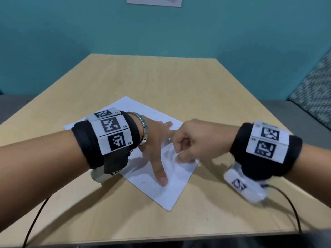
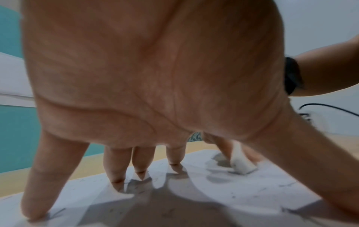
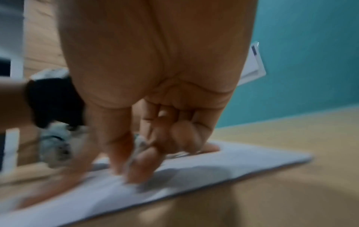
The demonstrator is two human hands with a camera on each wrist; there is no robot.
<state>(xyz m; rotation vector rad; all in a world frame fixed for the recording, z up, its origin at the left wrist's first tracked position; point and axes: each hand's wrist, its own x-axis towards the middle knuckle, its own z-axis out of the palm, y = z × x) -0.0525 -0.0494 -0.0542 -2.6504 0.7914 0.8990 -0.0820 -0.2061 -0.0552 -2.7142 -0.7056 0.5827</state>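
A white sheet of paper (image 1: 172, 190) with faint pencil flecks lies at an angle on the wooden table (image 1: 161, 77). My left hand (image 1: 154, 140) rests on it with fingers and thumb spread straight; in the left wrist view the fingertips (image 2: 116, 176) press the paper (image 2: 194, 192). My right hand (image 1: 195, 140) is curled beside it, fingertips down on the sheet. It pinches a small white eraser (image 2: 241, 164), smudged grey, against the paper. In the right wrist view the eraser (image 3: 139, 147) shows between thumb and fingers, blurred.
Black cables (image 1: 293, 208) trail off both wrists over the table's near edge. A patterned cushion (image 1: 315, 90) sits at the right, off the table. The teal wall behind carries a white sheet (image 1: 154, 1).
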